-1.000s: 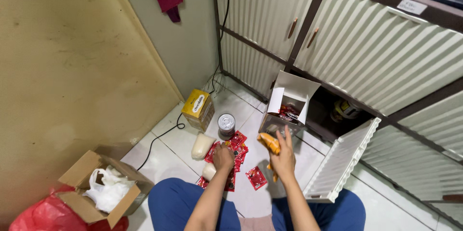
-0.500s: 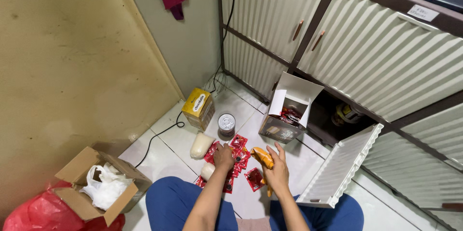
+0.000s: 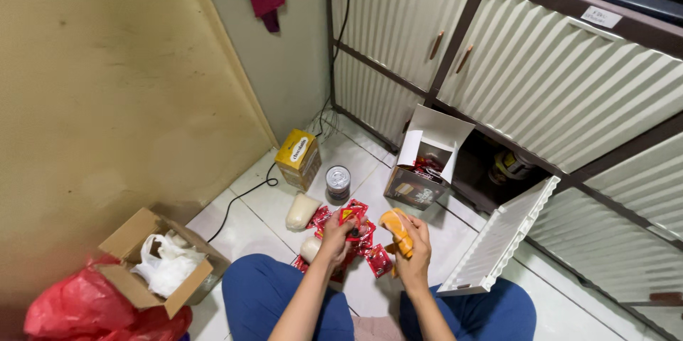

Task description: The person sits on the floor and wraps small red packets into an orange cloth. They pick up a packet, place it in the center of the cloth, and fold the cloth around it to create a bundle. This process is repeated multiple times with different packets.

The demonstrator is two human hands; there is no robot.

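Glossy red foil sachet point(image 3: 350, 214) pinched in left hand point(image 3: 333, 235); shiny orange plastic pouch point(image 3: 398, 231) gripped in right hand point(image 3: 414, 258). More glossy red sachets point(image 3: 370, 248) scattered on smooth, faintly reflective white floor tiles point(image 3: 249, 223). Beyond the sachets, round tin can with bright metal lid point(image 3: 337, 181). Left of can, matt yellow cardboard carton point(image 3: 298, 158); right of can, open paperboard box with matt white flaps point(image 3: 425, 163). Far left of can, rough brown cardboard box point(image 3: 135, 255) holding crinkled white plastic bag point(image 3: 165, 268). Behind can, ribbed pale cabinet doors point(image 3: 555, 77), satin finish.
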